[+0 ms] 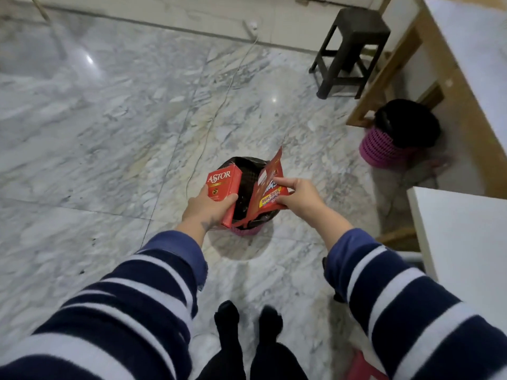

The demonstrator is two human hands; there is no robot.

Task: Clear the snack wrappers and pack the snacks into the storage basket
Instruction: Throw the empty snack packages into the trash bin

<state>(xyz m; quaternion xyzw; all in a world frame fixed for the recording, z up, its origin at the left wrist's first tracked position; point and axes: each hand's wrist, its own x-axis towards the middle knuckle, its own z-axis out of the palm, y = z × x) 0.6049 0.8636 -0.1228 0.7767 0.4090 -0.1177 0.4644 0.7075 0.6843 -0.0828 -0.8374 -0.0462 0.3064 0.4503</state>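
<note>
Over a half-hidden lined bin (pixel 248 171), left hand (pixel 210 205) gripping Astor box (pixel 225 187), right hand (pixel 297 198) pinching red wrapper (pixel 270 185).

Colours and patterns noted, head view.

The box (pixel 223 189) is red with white "ASTOR" lettering and a dark round emblem. The wrapper (pixel 270 187) is red, carrying white, blue and yellow print; its wording is partly blurred. The bin (pixel 245 231) shows a pink lattice edge under a black liner (pixel 245 171). A second bin (pixel 384 149) is pink lattice with a black liner. The sleeves (pixel 137 305) are navy with white stripes and plain blue cuffs. The floor (pixel 109 119) is grey-white veined marble. The stool (pixel 354 50) is dark, possibly brown-black. The table (pixel 466 64) has a white top and tan wooden frame. Legs and feet (pixel 247 338) are clad in black.
</note>
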